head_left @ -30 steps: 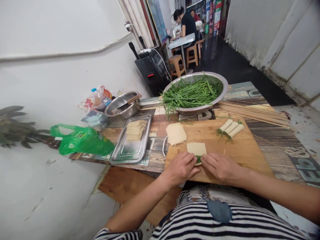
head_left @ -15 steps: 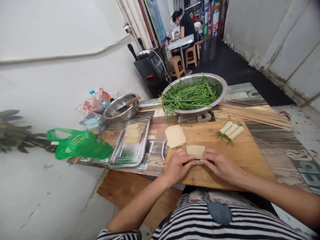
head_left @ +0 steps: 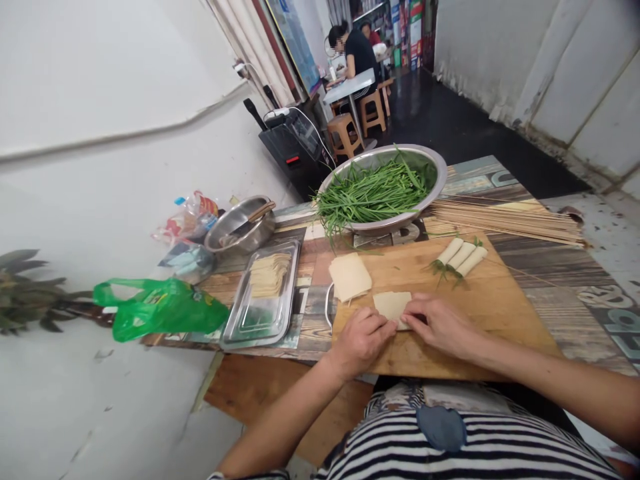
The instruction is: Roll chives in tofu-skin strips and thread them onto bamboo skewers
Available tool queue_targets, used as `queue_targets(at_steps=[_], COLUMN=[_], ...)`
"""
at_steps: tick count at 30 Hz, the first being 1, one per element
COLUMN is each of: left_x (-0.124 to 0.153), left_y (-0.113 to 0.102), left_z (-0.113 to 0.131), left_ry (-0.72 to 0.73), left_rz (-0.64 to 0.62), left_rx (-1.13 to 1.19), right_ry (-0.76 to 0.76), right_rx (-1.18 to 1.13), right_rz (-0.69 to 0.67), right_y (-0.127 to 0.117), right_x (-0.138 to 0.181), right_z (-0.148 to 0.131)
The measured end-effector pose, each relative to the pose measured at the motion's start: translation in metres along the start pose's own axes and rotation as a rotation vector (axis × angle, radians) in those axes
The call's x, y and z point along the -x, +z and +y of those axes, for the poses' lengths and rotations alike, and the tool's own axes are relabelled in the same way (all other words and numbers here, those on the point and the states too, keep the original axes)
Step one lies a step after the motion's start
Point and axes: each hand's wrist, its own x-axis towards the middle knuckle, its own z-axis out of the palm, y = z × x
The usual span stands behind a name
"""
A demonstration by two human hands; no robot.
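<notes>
A pale tofu sheet lies on the wooden cutting board, its near edge between my two hands. My left hand has its fingers closed on the sheet's near left edge. At the near right edge, my right hand pinches the sheet between thumb and fingers. The fingers hide most of the near edge, and no green shows there. Left of the sheet sits a small stack of tofu sheets. Several finished-looking rolls with chives poking from their ends lie at the board's far right.
A steel basin heaped with green chives stands behind the board. Thin bamboo skewers lie to its right. On the left are a metal tray with stacked sheets, a steel bowl holding a knife, and a green plastic bag.
The green strip visible at the sheet's near edge is now out of sight under my fingers. My left hand has closed more and shifted slightly nearer me. The camera view has turned a little.
</notes>
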Motion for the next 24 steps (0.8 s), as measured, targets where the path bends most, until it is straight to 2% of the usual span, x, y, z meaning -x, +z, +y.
queue_targets(at_steps=[5, 8, 10, 12, 15, 24], left_x=[-0.007, -0.011, -0.012, -0.013, -0.012, -0.002], left_y=[-0.002, -0.006, -0.008, -0.009, -0.009, -0.005], left_z=[0.004, 0.009, 0.012, 0.015, 0.017, 0.014], left_ry=[-0.058, -0.113, -0.155, -0.180, -0.175, -0.139], left_rz=[-0.047, -0.039, -0.027, -0.022, -0.014, 0.005], left_rx=[0.018, -0.005, -0.032, -0.060, -0.103, -0.134], right_ry=[-0.055, -0.259, -0.435, -0.549, -0.578, -0.523], right_rx=[0.030, 0.236, 0.426, 0.577, 0.685, 0.691], right_rz=[0.124, 0.210, 0.242, 0.260, 0.240, 0.187], right_y=[0.009, 0.011, 0.010, 0.009, 0.008, 0.014], right_x=[0.007, 0.012, 0.014, 0.017, 0.019, 0.018], right_z=[0.008, 0.007, 0.005, 0.002, 0.001, 0.008])
